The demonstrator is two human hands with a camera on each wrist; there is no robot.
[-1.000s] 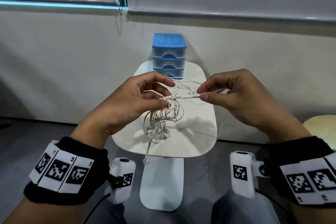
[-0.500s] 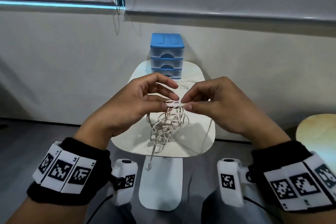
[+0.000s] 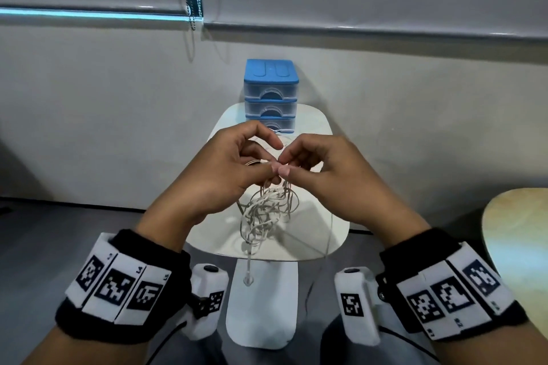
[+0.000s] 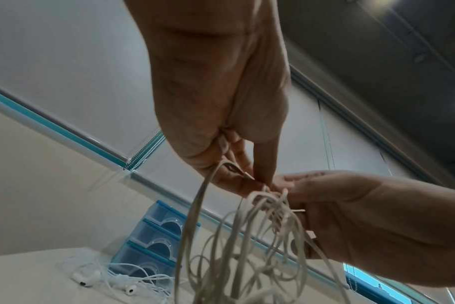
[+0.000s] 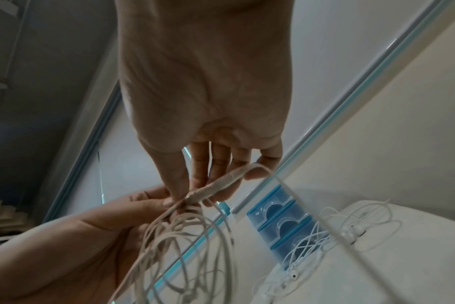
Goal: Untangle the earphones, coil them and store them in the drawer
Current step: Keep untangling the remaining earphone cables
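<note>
head view: both thumbs hide the pinched earphones point(image 3: 267, 210) section.

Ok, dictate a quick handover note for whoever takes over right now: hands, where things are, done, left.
Left hand and right hand: both pinch the beige earphones above the table; the tangle hangs below them.
White earphones lie loose on the table before the drawer unit, whose drawers look closed.
Done: nothing stored.
Left: untangle, coil, open a drawer, store.
</note>
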